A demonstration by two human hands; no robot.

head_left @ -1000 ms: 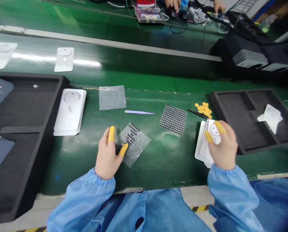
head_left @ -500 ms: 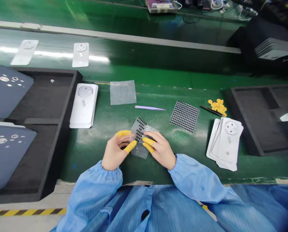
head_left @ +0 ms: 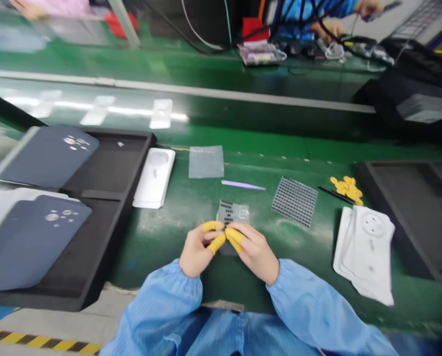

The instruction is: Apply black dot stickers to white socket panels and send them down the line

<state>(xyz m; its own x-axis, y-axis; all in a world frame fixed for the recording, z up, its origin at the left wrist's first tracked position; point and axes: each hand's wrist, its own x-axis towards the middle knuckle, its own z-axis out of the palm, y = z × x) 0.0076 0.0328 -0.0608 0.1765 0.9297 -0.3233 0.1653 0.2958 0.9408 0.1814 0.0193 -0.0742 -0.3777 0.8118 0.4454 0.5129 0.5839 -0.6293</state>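
Note:
A clear plastic sheet of small black stickers (head_left: 239,212) is in front of me, its lower part hidden by my fingers. My left hand (head_left: 198,249), with yellow finger cots on thumb and forefinger, is closed at the sheet's left side. My right hand (head_left: 258,252), also in yellow cots, is pinched shut, its tips meeting the left fingertips over the sheet. A tiny dark spot shows between them; what it is stays unclear. Beyond the hands lies a pair of lilac tweezers (head_left: 243,185). To the right is a fuller sheet of black stickers (head_left: 295,201).
White phone back covers (head_left: 373,252) are stacked at right, others (head_left: 154,178) at left. Black trays (head_left: 111,237) flank me, the left one holding blue-grey sheets (head_left: 50,158). Yellow finger cots (head_left: 347,189) lie beside black tweezers (head_left: 335,195). A co-worker's hands (head_left: 332,27) are across the bench.
My view has tilted up and shifted left. My hands have come together, fingertips now touching over the sheet, which has turned straighter. Another white cover shows on the far strip.

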